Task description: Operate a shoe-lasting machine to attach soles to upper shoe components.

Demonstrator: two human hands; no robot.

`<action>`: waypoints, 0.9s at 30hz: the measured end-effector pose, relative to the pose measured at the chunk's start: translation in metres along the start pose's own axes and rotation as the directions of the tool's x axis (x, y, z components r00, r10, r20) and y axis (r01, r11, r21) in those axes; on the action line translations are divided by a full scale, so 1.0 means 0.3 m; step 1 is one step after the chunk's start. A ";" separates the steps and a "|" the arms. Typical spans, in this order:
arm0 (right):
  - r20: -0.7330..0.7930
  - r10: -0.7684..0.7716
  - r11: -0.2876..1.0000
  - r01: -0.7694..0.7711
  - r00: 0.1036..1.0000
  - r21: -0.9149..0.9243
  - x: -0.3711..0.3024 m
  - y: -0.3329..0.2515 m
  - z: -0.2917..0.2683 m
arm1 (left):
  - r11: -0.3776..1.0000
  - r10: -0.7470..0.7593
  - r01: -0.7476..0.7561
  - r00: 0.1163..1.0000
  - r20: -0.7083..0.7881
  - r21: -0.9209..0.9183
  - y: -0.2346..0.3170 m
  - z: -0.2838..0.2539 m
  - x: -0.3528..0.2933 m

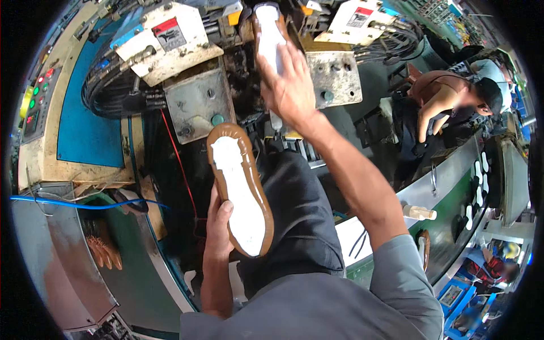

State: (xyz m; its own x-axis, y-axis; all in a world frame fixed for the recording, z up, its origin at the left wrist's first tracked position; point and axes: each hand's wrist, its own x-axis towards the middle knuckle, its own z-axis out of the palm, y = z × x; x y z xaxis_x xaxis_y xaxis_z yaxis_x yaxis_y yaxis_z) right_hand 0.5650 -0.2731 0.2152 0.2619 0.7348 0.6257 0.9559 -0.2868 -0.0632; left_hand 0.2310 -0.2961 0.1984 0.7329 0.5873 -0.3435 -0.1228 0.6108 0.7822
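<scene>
My left hand [218,221] grips a brown shoe upper [262,201] by its side, with the thumb over the edge. Its underside faces up, showing a white insole board [241,195], and it is held upright above my lap. Farther off, my right hand [289,88] lies over a second brown shoe upper [262,28], thumb on one side and fingers on the other. That upper also has a white underside [271,37] and sits in the middle of a machine, its near end covered by my hand.
Metal machine blocks [198,102] with black hoses [105,85] flank the middle. A control panel [37,105] stands far left. Brown uppers [105,252] lie on the left green belt. At right, a conveyor [453,221] carries shoe parts and a pale bottle [419,212]; a co-worker [445,96] bends beyond it.
</scene>
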 end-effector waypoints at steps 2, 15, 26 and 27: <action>0.011 -0.008 0.999 0.009 1.000 -0.042 0.076 0.014 0.030 | 0.997 0.007 -0.005 1.000 -0.024 0.079 0.002 0.010 0.016; -0.102 -0.025 0.998 0.019 0.994 -0.063 0.379 0.144 0.178 | 0.983 -0.070 0.076 0.997 -0.042 0.165 -0.057 0.066 0.202; -0.183 -0.069 0.996 0.057 0.981 -0.070 0.440 0.136 0.087 | 0.967 -0.027 0.040 0.998 -0.055 0.252 -0.032 0.144 0.236; -0.195 -0.080 0.995 0.068 0.978 -0.069 0.423 0.137 0.067 | 0.959 0.034 -0.025 0.999 -0.028 0.283 -0.031 0.155 0.226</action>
State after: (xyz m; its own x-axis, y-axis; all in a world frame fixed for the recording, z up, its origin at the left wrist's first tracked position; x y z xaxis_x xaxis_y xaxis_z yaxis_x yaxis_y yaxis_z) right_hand 0.6403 -0.1793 0.2763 0.1537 0.6217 0.7680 0.9600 -0.2779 0.0328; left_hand 0.3130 -0.2866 0.1918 0.7091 0.6227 -0.3308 0.0535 0.4203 0.9058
